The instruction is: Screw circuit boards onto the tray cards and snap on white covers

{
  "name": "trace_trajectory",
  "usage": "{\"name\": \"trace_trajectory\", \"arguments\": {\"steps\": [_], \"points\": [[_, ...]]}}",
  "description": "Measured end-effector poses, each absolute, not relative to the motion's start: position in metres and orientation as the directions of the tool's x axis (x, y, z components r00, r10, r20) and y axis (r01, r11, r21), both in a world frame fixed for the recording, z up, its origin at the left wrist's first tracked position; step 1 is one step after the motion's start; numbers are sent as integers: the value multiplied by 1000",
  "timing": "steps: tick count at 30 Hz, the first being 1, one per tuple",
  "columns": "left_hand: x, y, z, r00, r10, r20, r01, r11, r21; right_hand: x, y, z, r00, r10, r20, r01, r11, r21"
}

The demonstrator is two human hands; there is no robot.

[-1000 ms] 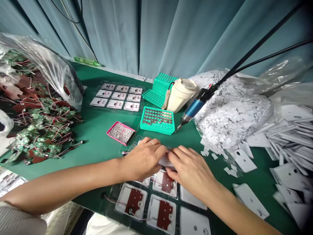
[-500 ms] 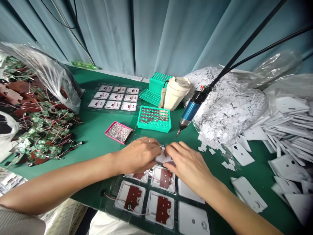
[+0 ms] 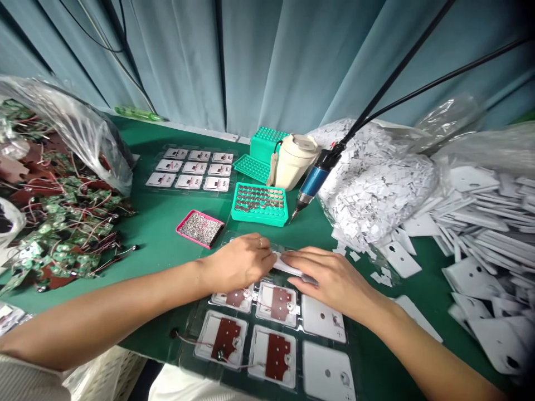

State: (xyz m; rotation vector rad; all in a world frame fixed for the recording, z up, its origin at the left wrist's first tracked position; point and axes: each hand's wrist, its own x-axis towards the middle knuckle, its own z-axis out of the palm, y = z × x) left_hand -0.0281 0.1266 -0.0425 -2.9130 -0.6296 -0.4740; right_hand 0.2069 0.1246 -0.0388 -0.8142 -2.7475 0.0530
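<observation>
Left hand [image 3: 238, 263], right hand [image 3: 332, 280] half-open, both on white card [image 3: 287, 266].

Right hand [image 3: 334, 281] flatter now; white card [image 3: 288, 266] lower, edge-on beside left hand [image 3: 236, 263].

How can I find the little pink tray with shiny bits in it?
Start at the green mat. Near its middle sits a bright teal tray of round metal discs. Just down and left of it lies a small tray heaped with tiny silver bits, the only one with a pink rim.
</observation>
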Motion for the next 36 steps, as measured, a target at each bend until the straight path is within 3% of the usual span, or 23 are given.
{"name": "trace_trajectory", "arguments": {"steps": [3,6,9,14,19,22,25,28,32,36], "points": [[-30,135,-41,862,379,336,401,-916,3,217,125,-51,-779,434,453,430,895,-118],[-32,138,-42,841,407,358,416,-908,56,219,125,-59,-753,443,487,446,887,-118],[-32,138,-45,819,431,380,435,-897,80,218,124,-59,-732,490,473,480,864,-152],[-30,134,-47,851,402,339,423,-906,13,210,120,-43,-720,596,355,552,802,-229],[-25,114,-39,826,511,239,522,-853,17,194,117,-31,-710,671,214,629,741,-237],[-23,108,-36,740,627,241,618,-776,122,189,113,-34,-709,677,198,637,735,-230],[-24,110,-31,591,776,221,669,-625,402,192,108,-39,-713,658,242,609,752,-251],[-26,112,-25,547,827,129,582,-487,652,198,104,-38,-639,679,361,563,733,-382],[-27,109,-25,575,802,158,520,-508,686,203,107,-30,-529,800,283,577,584,-571],[-25,112,-29,593,786,174,523,-541,659,205,112,-29,-537,811,231,570,551,-609]]}}
